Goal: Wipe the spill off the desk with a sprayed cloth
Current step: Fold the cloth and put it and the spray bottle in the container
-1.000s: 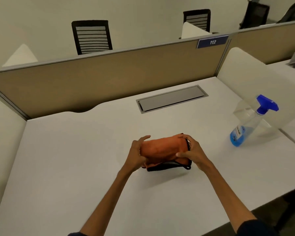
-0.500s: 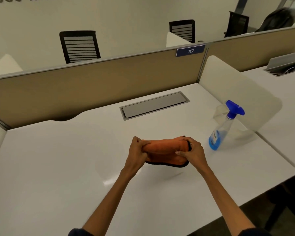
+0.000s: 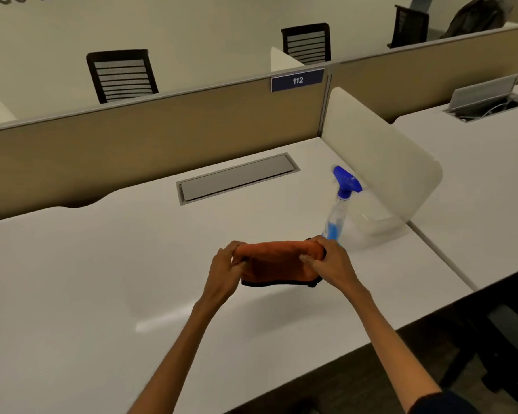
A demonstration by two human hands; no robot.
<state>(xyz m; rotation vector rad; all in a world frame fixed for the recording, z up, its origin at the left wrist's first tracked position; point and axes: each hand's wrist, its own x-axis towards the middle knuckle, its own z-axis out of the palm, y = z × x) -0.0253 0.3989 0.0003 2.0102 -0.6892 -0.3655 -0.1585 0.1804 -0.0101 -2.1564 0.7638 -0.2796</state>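
Note:
An orange cloth (image 3: 277, 261) with a dark edge is held folded just above the white desk (image 3: 102, 279), near its middle. My left hand (image 3: 226, 271) grips the cloth's left end and my right hand (image 3: 331, 265) grips its right end. A clear spray bottle (image 3: 340, 206) with blue liquid and a blue trigger head stands upright just behind my right hand, its base hidden by the hand. I cannot make out a spill on the desk.
A grey cable hatch (image 3: 237, 177) is set into the desk behind the cloth. A tan partition (image 3: 150, 130) closes the back, and a frosted side divider (image 3: 380, 165) stands to the right of the bottle. The desk's front edge runs at lower right.
Both hands have kept hold of the cloth and folded it tighter. The view has swung right, so the bottle now appears right behind my right hand.

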